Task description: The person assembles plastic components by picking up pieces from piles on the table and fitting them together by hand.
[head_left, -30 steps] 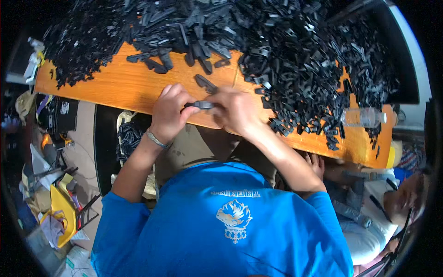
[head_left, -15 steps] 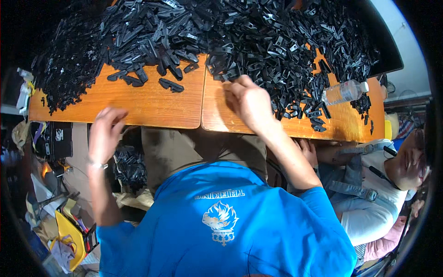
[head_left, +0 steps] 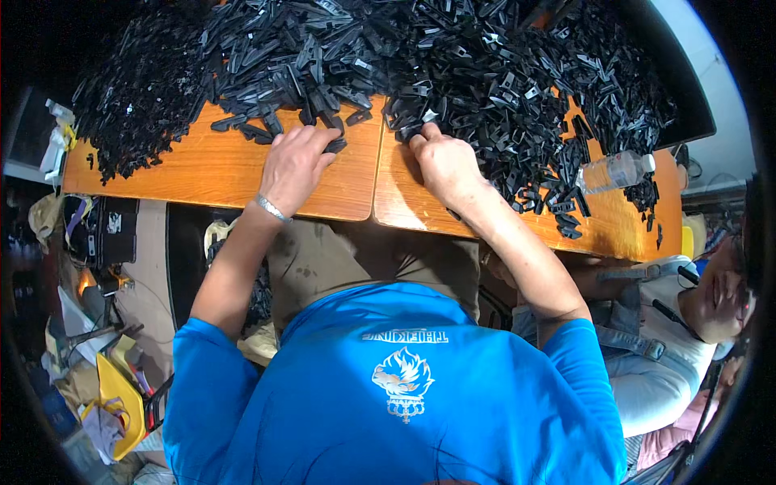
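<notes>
My left hand lies over a long black plastic part on the table, its fingers curled round it; most of the part is hidden beneath them. Beyond it spreads a heap of larger black plastic parts. My right hand is closed, thumb and fingers pinched together at the near edge of another heap of black plastic parts. Whatever sits between those fingertips is too hidden to name.
A wooden table has a seam near its middle. Finer black pieces are piled at far left. A clear plastic bottle lies among parts on the right. Another person sits close by on my right. A yellow chair stands lower left.
My left hand has come forward and right from the table's front edge onto the long black part. My right hand stays at the heap's edge, its fingers slightly shifted. The view has moved a little.
</notes>
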Demonstrator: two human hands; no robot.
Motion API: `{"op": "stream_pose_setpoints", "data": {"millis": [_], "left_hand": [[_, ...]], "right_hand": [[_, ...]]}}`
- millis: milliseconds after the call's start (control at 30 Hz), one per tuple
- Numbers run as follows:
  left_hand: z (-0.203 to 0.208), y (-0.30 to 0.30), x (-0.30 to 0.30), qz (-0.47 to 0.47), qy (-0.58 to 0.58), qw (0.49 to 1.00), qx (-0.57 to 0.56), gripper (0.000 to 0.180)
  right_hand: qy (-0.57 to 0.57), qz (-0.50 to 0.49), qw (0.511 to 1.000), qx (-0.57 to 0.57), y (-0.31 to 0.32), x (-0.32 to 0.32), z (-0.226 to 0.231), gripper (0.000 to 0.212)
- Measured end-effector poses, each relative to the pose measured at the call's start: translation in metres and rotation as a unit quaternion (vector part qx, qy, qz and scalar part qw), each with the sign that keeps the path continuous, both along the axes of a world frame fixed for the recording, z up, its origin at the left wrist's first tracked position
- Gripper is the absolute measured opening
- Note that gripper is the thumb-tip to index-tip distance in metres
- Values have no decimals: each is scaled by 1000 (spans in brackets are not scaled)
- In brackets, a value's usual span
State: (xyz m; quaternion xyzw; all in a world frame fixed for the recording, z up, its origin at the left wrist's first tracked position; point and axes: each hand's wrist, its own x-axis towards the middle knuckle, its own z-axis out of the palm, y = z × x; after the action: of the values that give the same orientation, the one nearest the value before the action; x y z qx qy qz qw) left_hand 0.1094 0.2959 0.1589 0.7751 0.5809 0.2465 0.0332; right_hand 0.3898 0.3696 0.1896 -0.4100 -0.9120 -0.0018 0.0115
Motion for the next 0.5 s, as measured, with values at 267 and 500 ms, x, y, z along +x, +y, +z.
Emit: {"op": "stream_pose_setpoints", "data": {"millis": [267,500], "left_hand": [[-15,-1,8,-21,-97,995,17,17],[-16,7,-6,-40,-206,973,-93,18]], "right_hand": [[18,24,1000,0,5,3,-4,15],[9,28,999,-14,3,6,7,16]]}}
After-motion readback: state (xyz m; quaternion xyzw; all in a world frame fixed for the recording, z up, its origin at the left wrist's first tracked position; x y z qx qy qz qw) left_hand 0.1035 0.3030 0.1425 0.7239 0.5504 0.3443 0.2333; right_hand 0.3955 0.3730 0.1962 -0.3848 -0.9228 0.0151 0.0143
